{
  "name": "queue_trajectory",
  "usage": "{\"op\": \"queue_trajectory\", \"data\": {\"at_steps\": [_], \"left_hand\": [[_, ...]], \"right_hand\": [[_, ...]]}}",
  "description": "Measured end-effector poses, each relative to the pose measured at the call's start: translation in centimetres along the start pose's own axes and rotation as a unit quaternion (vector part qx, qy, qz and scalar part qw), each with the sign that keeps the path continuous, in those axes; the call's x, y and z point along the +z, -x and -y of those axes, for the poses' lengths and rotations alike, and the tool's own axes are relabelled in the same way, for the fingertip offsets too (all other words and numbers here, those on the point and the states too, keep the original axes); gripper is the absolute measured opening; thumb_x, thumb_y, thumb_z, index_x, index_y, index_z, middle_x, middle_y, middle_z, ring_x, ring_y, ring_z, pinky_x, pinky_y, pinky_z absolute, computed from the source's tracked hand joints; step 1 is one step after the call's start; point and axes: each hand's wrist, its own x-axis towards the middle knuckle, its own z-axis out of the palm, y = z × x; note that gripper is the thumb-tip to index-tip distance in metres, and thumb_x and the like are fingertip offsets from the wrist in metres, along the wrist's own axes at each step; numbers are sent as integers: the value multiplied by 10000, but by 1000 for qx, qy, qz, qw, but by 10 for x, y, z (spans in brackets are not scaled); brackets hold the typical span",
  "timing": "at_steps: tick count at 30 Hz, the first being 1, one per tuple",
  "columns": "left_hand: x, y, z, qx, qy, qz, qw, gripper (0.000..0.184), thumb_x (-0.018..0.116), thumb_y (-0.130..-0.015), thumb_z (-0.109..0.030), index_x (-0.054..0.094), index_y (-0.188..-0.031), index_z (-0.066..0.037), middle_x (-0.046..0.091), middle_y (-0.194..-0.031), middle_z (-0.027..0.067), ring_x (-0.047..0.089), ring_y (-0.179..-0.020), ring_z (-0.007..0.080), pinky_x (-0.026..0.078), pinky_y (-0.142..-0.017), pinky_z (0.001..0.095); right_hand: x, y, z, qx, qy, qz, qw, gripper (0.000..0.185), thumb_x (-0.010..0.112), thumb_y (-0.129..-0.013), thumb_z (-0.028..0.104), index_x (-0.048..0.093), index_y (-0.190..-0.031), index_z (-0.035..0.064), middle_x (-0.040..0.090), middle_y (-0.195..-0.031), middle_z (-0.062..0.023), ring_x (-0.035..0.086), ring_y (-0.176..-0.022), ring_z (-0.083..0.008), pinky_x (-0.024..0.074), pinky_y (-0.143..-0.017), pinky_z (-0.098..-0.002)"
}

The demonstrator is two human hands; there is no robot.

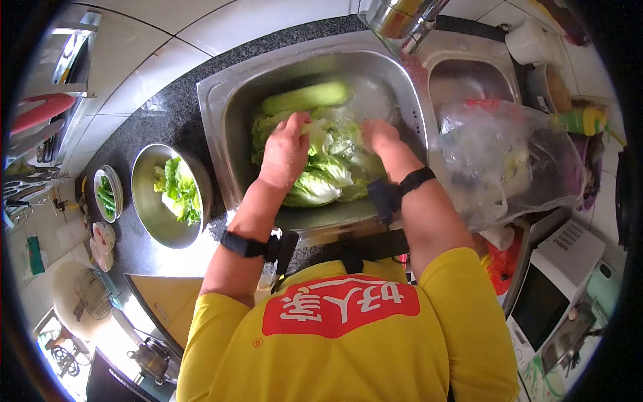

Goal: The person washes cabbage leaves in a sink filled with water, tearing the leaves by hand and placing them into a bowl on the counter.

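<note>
Leafy green lettuce (321,184) lies in a heap inside the steel sink basin (241,107), wet and partly under water. At the heap's left side, my left hand (286,151) has its fingers curled round lettuce leaves. My right hand (380,134) is at the heap's right side, over the water; motion smears its fingers, so what it holds does not show. Behind both hands a long pale green vegetable (305,98) lies along the back of the basin, its kind unclear.
A steel bowl (144,201) with torn lettuce stands left of the sink, beside stacked plates (118,194) with green pieces. The faucet (402,23) rises at the back. A clear plastic bag (492,161) covers the right side, in front of a small second basin (469,74).
</note>
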Motion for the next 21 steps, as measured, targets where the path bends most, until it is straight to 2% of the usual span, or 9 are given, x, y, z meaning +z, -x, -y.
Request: {"op": "queue_trajectory", "data": {"at_steps": [2,6,8,12,14,16,17,18,21], "left_hand": [[-31,1,-14,26,-33,-38,998,276,536,-704,41,488,-954,-66,560,-896,183,564,-823,335,469,-684,373],[-118,25,-24,-121,20,-187,975,266,520,-758,54,509,-996,-64,560,-917,112,575,-835,191,471,-694,293],[-159,42,-13,-125,-103,-225,961,233,518,-770,33,508,-986,-56,559,-909,109,577,-815,202,472,-692,282],[-188,77,22,-189,-252,-132,940,261,585,-763,-82,508,-1010,-55,541,-992,126,563,-879,284,472,-735,353],[-181,82,21,-75,-412,-163,893,341,613,-746,-120,494,-1061,-71,470,-1125,141,511,-979,317,449,-786,393],[-157,66,-5,-102,-320,-218,916,400,655,-696,-72,505,-1067,-72,460,-1142,144,490,-1005,317,401,-861,396],[-125,47,-30,-88,-90,-119,985,360,665,-678,-50,541,-1016,-59,525,-1065,136,508,-984,294,401,-861,384],[-102,38,-35,-75,-17,-71,995,309,661,-681,-55,563,-974,-45,560,-1011,136,515,-980,287,403,-857,369],[-32,11,-44,13,25,68,997,466,663,-708,-142,492,-1136,-71,508,-1120,150,480,-1037,310,389,-881,355]], "right_hand": [[5,-11,-10,-11,-20,-17,1000,272,493,-799,244,588,-978,62,579,-979,-188,554,-908,-352,445,-781,-408],[-6,3,-7,-27,-51,-73,996,332,550,-772,303,586,-991,56,593,-956,-171,568,-887,-332,445,-780,-394],[-16,12,-13,0,-232,-133,963,270,571,-762,230,578,-980,72,587,-964,-165,557,-911,-331,441,-785,-395],[-47,42,8,-29,-157,-131,978,196,573,-719,104,585,-914,94,599,-913,-142,570,-863,-312,452,-736,-388],[-55,57,14,-30,-136,-173,975,221,564,-687,32,578,-895,107,600,-884,-136,565,-836,-323,448,-714,-391],[-58,62,14,-81,-196,-203,956,265,591,-653,22,562,-905,98,599,-836,-138,569,-800,-318,443,-709,-374],[-58,67,14,-81,-193,-198,958,265,591,-653,22,562,-905,98,599,-836,-138,569,-800,-318,443,-709,-374],[-63,68,15,-74,-273,-155,947,285,604,-635,21,555,-908,86,595,-832,-139,571,-795,-299,440,-705,-357],[-67,69,20,-99,-358,-92,924,307,623,-610,32,544,-906,55,590,-835,-133,573,-802,-253,437,-699,-330]]}}
